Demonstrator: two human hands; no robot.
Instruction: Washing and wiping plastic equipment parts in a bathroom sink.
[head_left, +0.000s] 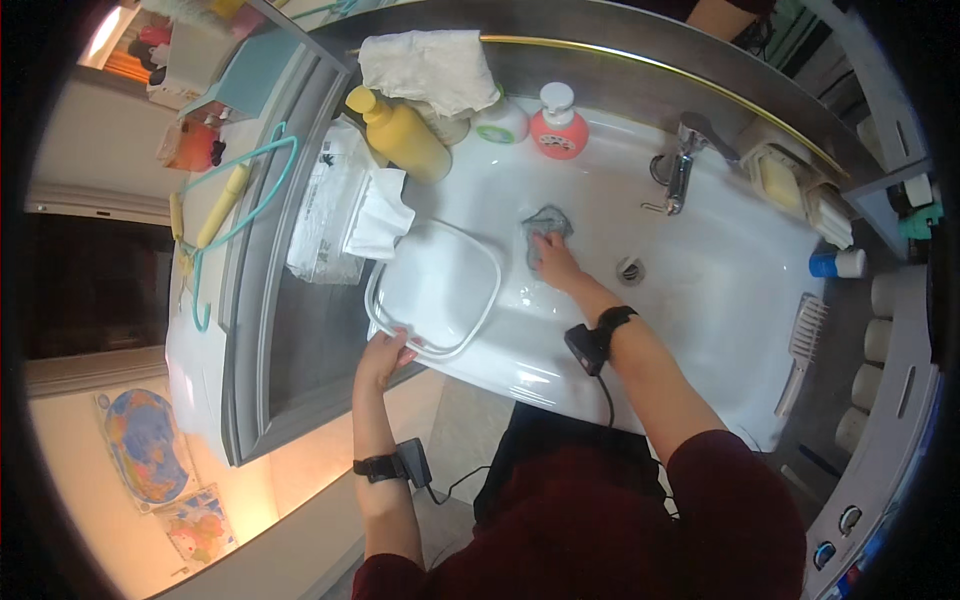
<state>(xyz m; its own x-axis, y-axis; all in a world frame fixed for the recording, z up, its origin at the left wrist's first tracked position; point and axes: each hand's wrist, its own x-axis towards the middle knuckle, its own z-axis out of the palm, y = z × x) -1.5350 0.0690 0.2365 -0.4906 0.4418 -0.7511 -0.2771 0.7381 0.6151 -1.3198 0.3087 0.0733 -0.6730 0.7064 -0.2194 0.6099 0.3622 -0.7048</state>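
Observation:
My left hand grips the near-left rim of a shallow white plastic basin or lid, which lies at the left end of the white washbasin. My right hand has its fingers on a wet, crumpled grey-green cloth or mesh. That cloth lies on the washbasin's sloping surface, left of the drain. Wet spots shine just below it. Whether the white piece is a basin or a lid is hard to tell.
Behind stand a yellow pump bottle, a pink soap dispenser and a chrome faucet. At left lie a tissue pack and a teal hanger. A hairbrush and soap dish sit on the right rim.

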